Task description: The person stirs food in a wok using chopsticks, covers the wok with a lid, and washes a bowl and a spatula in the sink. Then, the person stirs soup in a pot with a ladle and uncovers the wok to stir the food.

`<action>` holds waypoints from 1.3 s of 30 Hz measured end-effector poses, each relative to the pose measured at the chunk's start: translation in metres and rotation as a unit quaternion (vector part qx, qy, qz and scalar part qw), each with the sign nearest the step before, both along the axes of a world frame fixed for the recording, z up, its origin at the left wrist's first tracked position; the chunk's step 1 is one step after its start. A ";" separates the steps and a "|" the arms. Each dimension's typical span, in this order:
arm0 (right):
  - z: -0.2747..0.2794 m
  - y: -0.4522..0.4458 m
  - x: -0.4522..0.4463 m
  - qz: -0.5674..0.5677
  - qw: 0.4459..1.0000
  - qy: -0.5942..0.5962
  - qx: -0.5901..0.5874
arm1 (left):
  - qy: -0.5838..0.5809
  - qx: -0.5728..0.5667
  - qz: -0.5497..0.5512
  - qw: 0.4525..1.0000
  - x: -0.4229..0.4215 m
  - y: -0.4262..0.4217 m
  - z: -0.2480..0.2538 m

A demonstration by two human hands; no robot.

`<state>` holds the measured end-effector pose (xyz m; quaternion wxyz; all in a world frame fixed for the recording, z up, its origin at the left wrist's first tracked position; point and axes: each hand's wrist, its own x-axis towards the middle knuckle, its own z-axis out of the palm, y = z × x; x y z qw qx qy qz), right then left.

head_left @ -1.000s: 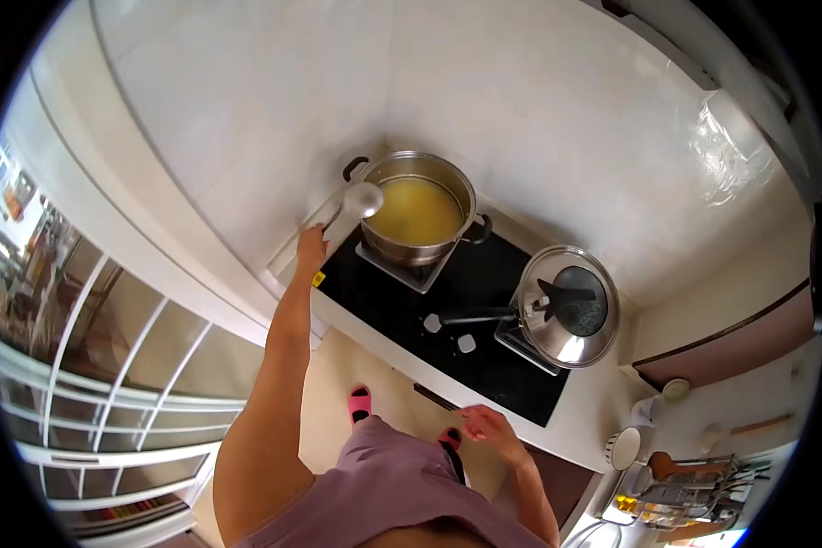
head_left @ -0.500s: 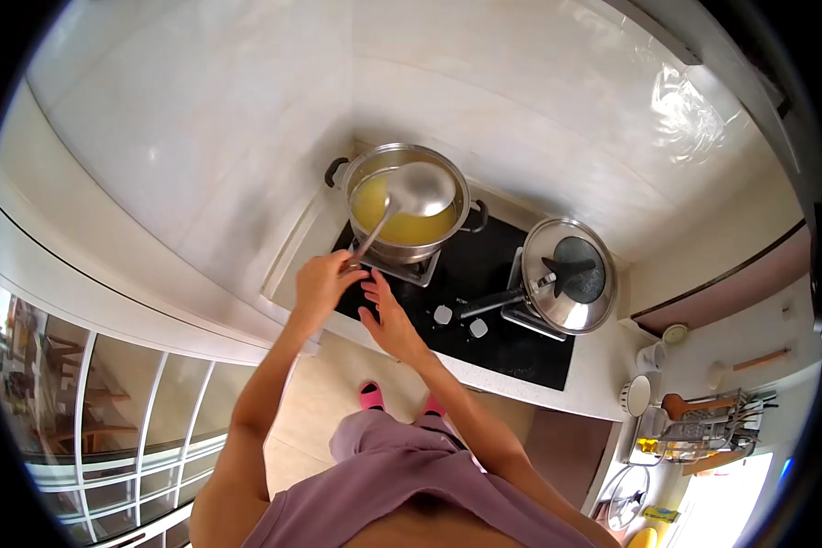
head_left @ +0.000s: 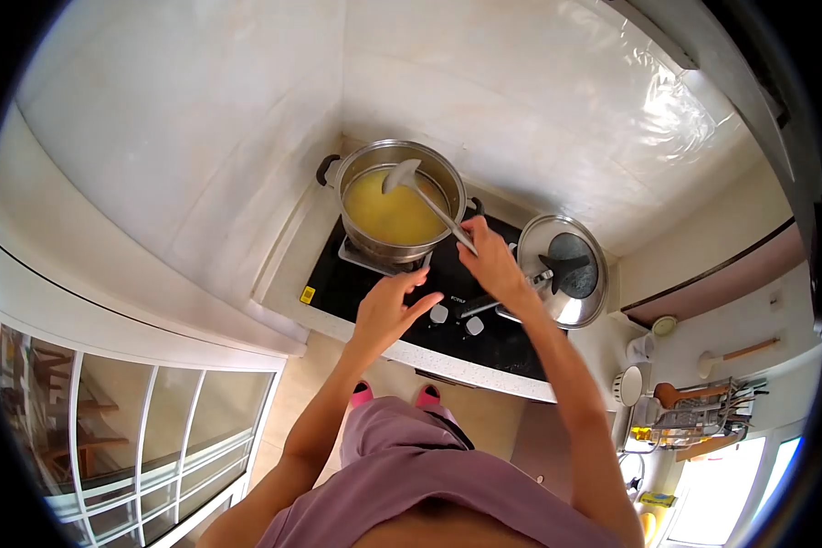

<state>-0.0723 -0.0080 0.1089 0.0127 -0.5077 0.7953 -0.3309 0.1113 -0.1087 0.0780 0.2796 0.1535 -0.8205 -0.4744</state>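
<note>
A steel pot (head_left: 388,243) with black side handles stands on the left burner, with yellow liquid (head_left: 395,212) inside. My right hand (head_left: 493,260) is wrapped round the handle of a metal ladle (head_left: 404,174), whose head is tilted over the pot's liquid. Below the pot's front side, my left hand (head_left: 390,309) is empty, fingers apart, close to the cooktop's front edge. To the right, a pan under a steel and glass lid (head_left: 596,292) rests on the other burner, its dark handle (head_left: 479,307) pointing left.
Two knobs (head_left: 439,314) sit on the black cooktop (head_left: 511,352). A tiled wall rises behind the stove. At the right are a white cup (head_left: 627,385) and a wire rack (head_left: 703,408) of utensils. White-framed glass panels (head_left: 146,429) stand at the left.
The ladle has passed from my left hand to my right, and its head has turned over the pot. My left hand has let go and opened.
</note>
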 end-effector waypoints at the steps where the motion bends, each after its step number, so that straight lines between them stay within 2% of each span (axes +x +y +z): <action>1: -0.002 -0.010 -0.014 0.022 0.999 0.006 0.041 | -0.066 0.004 -0.018 0.998 0.012 -0.003 -0.013; 3: -0.009 -0.030 -0.034 0.043 0.996 0.014 0.082 | -0.103 0.099 -0.048 0.989 0.030 -0.006 -0.037; 5: -0.020 -0.056 -0.048 0.034 0.976 0.156 0.146 | -0.107 0.099 -0.040 0.989 0.050 -0.005 -0.057; 8: -0.041 -0.091 -0.063 -0.016 0.956 0.218 0.196 | -0.128 0.111 -0.021 0.985 0.078 -0.004 -0.078; 9: -0.044 -0.099 -0.066 -0.014 0.956 0.218 0.196 | -0.142 0.119 -0.011 0.983 0.086 -0.006 -0.083; 11: -0.051 -0.110 -0.070 -0.003 0.929 0.296 0.222 | -0.151 0.105 0.005 0.983 0.097 -0.007 -0.091; 14: -0.038 -0.112 -0.060 -0.030 0.905 0.320 0.278 | -0.158 0.096 0.021 0.983 0.102 -0.013 -0.089; 18: -0.038 -0.102 -0.063 -0.024 0.903 0.307 0.299 | -0.166 0.099 0.040 0.980 0.097 -0.019 -0.081; 20: -0.035 -0.093 -0.069 0.047 0.898 0.299 0.320 | -0.174 0.085 0.027 0.981 0.093 -0.023 -0.074; 23: -0.015 -0.087 -0.058 0.039 0.882 0.275 0.381 | -0.175 0.078 0.013 0.981 0.086 -0.026 -0.070; 26: -0.001 -0.073 -0.052 0.046 0.884 0.254 0.389 | -0.168 0.075 0.000 0.983 0.082 -0.028 -0.069; 30: 0.007 -0.052 -0.048 0.105 0.890 0.260 0.360 | -0.164 0.047 -0.009 0.985 0.077 -0.029 -0.075; 35: 0.001 -0.046 -0.048 0.126 0.917 0.169 0.338 | -0.163 0.031 -0.008 0.986 0.074 -0.028 -0.072; 39: 0.000 -0.051 -0.038 0.173 0.910 0.162 0.340 | -0.167 0.022 -0.011 0.986 0.073 -0.028 -0.076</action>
